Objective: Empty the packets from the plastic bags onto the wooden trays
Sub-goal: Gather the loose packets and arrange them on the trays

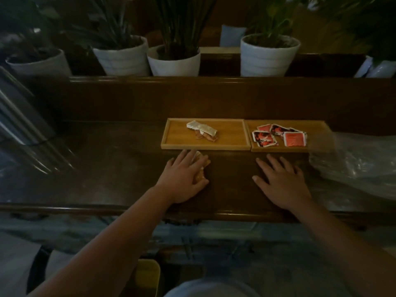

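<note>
Partly hidden: packets (pixel 200 166) under left hand (pixel 186 176)

Single head-worn wide-angle view, looking forward and steeply down from above person's lap. Both forearms enter from bottom edge; left hand (pixel 185 174) and right hand (pixel 281 182) lie near frame centre on dark wooden table (pixel 107 168). Two wooden trays (pixel 169 133) sit just beyond hands, mid-frame, close range. Row of white plant pots (pixel 173 61) fills upper band, farther off, behind raised table ledge. Edges show lens curvature and blur. No second view; no overlap to report.
</note>
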